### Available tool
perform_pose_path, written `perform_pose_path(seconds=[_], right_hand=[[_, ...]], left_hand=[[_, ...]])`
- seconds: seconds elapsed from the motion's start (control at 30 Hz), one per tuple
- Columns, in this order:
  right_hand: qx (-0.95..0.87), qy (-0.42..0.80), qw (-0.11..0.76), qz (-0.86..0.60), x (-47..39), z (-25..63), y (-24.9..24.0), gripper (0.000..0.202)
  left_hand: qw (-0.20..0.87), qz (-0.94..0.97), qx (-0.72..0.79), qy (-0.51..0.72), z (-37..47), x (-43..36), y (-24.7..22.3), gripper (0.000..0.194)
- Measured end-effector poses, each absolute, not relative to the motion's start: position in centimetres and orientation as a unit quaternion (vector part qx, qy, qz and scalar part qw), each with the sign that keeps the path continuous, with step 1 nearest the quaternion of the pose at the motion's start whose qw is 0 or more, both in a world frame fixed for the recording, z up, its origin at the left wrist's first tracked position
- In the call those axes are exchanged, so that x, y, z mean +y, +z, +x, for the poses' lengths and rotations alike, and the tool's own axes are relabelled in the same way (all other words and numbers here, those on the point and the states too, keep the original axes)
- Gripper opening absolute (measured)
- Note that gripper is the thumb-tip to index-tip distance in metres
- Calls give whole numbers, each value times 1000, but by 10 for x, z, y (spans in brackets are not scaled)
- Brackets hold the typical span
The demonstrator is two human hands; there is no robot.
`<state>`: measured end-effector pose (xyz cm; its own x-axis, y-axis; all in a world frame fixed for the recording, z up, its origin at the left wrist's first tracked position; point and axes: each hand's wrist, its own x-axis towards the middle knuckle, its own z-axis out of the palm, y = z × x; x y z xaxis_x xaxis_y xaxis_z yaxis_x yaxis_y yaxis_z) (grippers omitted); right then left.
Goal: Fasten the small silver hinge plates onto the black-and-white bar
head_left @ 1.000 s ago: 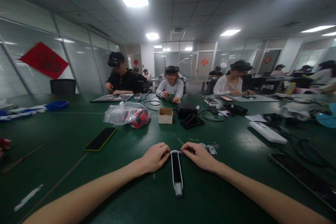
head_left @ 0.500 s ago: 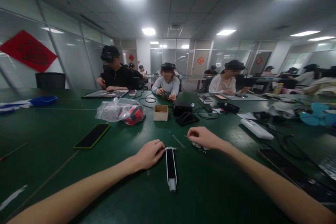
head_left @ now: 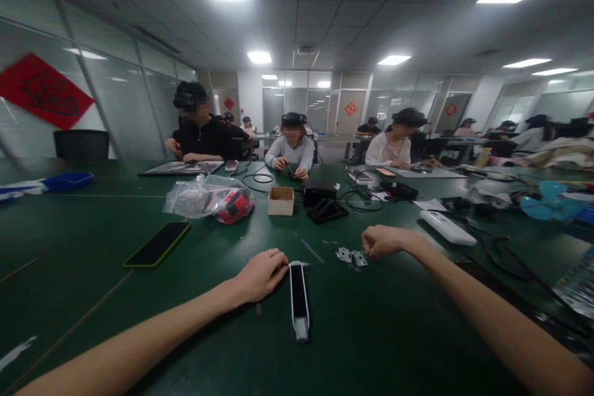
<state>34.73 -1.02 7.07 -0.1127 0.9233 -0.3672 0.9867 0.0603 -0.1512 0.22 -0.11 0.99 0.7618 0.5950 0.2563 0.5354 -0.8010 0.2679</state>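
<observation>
My left hand [head_left: 262, 273] rests on the table with its fingers curled together. Its fingertips lie against the far end of a long, narrow device [head_left: 299, 303] with a white frame and black middle. A thin, light-coloured piece crosses that far end; whether the fingers grip it is not clear. My right hand [head_left: 384, 241] is closed, fingertips pointing down, just right of a small cluster of silver metal plates [head_left: 351, 256]. Tiny loose bits lie around the plates. Anything inside the right fingers is too small to make out.
A green-edged phone [head_left: 158, 245] lies left; a plastic bag [head_left: 208, 198] with red and black contents sits beyond. A small open box [head_left: 281, 201] and a black stand [head_left: 327, 210] are ahead. Right are a white case [head_left: 447, 228] and cables. Several people sit opposite.
My right hand has moved right, off the metal plates, which now show. My left hand keeps its place by the narrow device. The whole view has shifted slightly.
</observation>
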Motion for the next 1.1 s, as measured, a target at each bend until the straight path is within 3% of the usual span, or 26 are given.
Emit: perform_pose_path(seconds=[0.37, 1.1], right_hand=[[776, -160, 77, 605, -31, 309, 77, 7], [726, -88, 72, 678, -41, 283, 71, 17]], left_hand=[[89, 933, 306, 167, 3, -2, 10, 15], [80, 934, 308, 163, 2, -5, 14, 13]])
